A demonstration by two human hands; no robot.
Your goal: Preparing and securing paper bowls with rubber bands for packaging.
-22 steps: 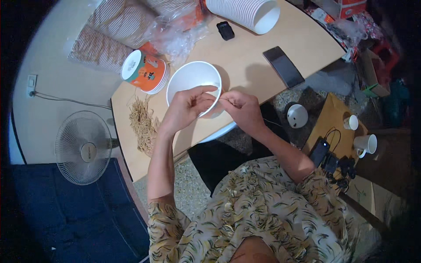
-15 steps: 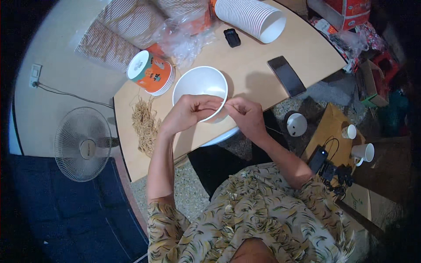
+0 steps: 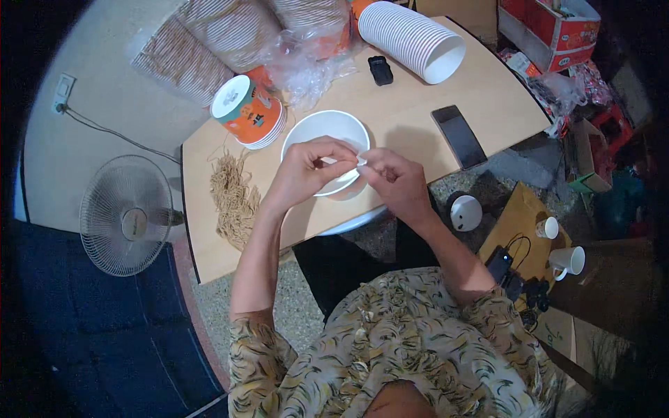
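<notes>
My left hand (image 3: 312, 169) and my right hand (image 3: 400, 187) meet over the near right rim of a white bowl (image 3: 330, 124) on the table. Both have thumb and fingers pinched together. Between the fingertips shows a small white piece (image 3: 362, 160); its kind is too small to make out, and the fingers partly cover it. To the left of my left forearm lies a loose bundle of tan string (image 3: 233, 198). Behind it, a short stack of orange paper bowls (image 3: 252, 120) stands upside down.
Wrapped stacks of paper bowls (image 3: 182, 59) and crumpled clear plastic (image 3: 301, 73) fill the table's back left. A row of nested white tubs (image 3: 411, 40) lies at the back, near a small black object (image 3: 380, 70). A phone (image 3: 458, 136) lies right; a fan (image 3: 132, 216) stands left.
My fingertips have come a little apart and the small white piece now shows between them. The whole view has shifted slightly; the bowl and other table things keep their places.
</notes>
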